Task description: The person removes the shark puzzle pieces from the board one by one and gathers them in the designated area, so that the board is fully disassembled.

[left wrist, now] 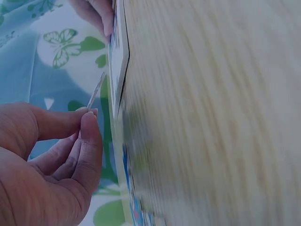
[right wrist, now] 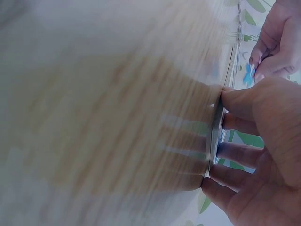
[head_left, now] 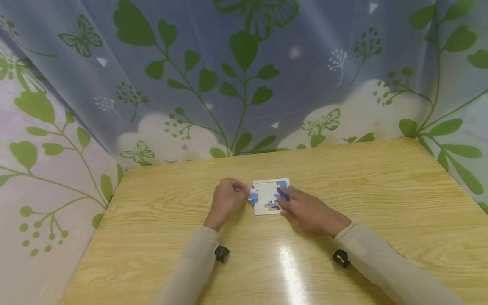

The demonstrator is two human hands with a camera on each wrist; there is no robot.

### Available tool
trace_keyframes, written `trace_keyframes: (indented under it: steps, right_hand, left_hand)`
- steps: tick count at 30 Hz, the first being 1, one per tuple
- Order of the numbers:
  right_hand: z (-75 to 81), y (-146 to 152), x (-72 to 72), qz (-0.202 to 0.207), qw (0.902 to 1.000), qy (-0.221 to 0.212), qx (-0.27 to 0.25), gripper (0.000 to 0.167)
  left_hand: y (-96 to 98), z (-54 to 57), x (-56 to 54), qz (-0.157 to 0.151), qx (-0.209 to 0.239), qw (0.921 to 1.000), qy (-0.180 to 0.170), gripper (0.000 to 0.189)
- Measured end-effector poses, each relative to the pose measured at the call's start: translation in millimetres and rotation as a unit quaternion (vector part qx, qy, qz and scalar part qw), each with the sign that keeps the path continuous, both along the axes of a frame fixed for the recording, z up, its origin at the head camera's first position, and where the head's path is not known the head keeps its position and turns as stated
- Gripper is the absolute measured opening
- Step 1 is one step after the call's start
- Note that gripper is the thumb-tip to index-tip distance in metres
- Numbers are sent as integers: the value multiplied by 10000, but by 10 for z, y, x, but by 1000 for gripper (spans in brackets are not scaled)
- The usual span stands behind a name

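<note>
A jigsaw piece (head_left: 253,196) with blue and white print is pinched between the thumb and fingertips of my left hand (head_left: 228,199). It overlaps the left edge of a square white puzzle board (head_left: 267,189) in the head view. From the left wrist, the piece (left wrist: 96,90) appears thin and edge-on. Blue printed pieces (head_left: 272,206) lie along the board's right side and bottom. My right hand (head_left: 310,209) rests over the board's right part, its fingers extended and spread. In the right wrist view, those fingertips (right wrist: 220,174) press at the board's edge.
The board lies on a wood-grain table (head_left: 160,212). More colourful pieces (left wrist: 136,209) lie on the tabletop beyond my left hand in the left wrist view. A leaf-and-butterfly curtain (head_left: 198,84) hangs along the table's back and left. Black wrist mounts (head_left: 222,253) sit under both sleeves.
</note>
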State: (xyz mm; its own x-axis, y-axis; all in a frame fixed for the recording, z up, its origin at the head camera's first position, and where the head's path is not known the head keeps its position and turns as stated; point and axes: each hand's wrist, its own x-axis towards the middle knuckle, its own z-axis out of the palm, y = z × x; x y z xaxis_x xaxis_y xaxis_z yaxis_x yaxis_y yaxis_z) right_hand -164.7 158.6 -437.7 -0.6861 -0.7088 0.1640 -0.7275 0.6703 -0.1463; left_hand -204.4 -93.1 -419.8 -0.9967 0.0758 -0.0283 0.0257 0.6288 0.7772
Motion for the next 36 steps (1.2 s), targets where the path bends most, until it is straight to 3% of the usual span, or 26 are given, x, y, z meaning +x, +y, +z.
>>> trace_keyframes:
  steps: [17,36]
  right_hand:
    - [-11,7,-9,30,10000,26,9,41]
    - [-29,8,-6,92,9998,61,-173,39]
  left_hand:
    - [-456,-24,116,296,-82,9995,-101,5]
    - [-491,-20,151,348,-833,9959,20,8]
